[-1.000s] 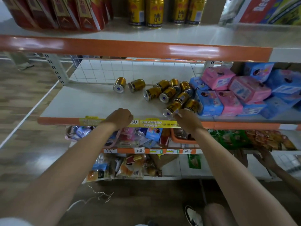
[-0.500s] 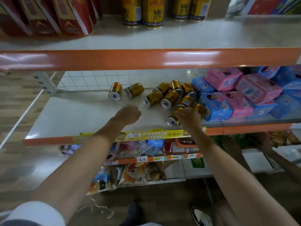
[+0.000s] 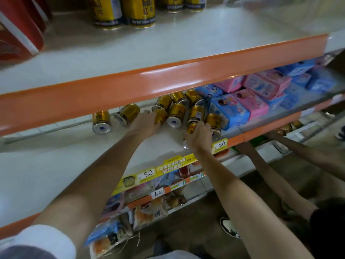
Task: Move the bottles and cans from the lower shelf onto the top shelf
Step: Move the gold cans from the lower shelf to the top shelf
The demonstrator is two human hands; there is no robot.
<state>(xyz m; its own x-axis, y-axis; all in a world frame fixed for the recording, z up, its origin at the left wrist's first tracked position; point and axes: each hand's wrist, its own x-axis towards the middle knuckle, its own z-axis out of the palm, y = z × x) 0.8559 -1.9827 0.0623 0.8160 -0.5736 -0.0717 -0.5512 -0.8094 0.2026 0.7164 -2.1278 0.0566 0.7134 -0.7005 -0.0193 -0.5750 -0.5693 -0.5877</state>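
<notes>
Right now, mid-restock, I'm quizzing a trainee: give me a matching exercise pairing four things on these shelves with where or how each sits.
Things:
1. tall cans
2. leftmost can
3. nearest can
4. pink packs

Places or states:
A. on its side, untouched
B. stacked at the right of the lower shelf
C. upright on the top shelf
D. gripped by the right hand

Pairs: 1-C, 2-A, 3-D, 4-B.

Lower shelf point(image 3: 56, 165) holds toppled gold cans point(image 3: 101, 119) (beside pink, blue packs point(image 3: 250, 104)).
</notes>
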